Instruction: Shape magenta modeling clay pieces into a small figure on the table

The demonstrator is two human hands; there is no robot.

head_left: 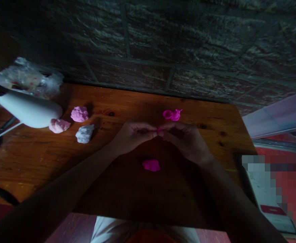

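Above wooden table (130,104), beside dark wall (150,37) — fingers (146,136), pinching magenta piece (159,130)

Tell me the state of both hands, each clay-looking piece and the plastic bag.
Left hand: pinching
Right hand: pinching
Small magenta piece: held by both hands, mostly hidden
Magenta lump: loose, unheld
Shaped magenta piece: formed into rounded parts, unheld
Bright pink lump: rough, unheld
Pale pink lump: rough, unheld
White lump: rough, unheld
Plastic bag: crumpled

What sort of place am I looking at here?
Indoors, perhaps a room in a home, though I can't be certain. The signs are a wooden table by a stone-patterned wall, wood-look flooring below, and a bright pink lump on the tabletop.
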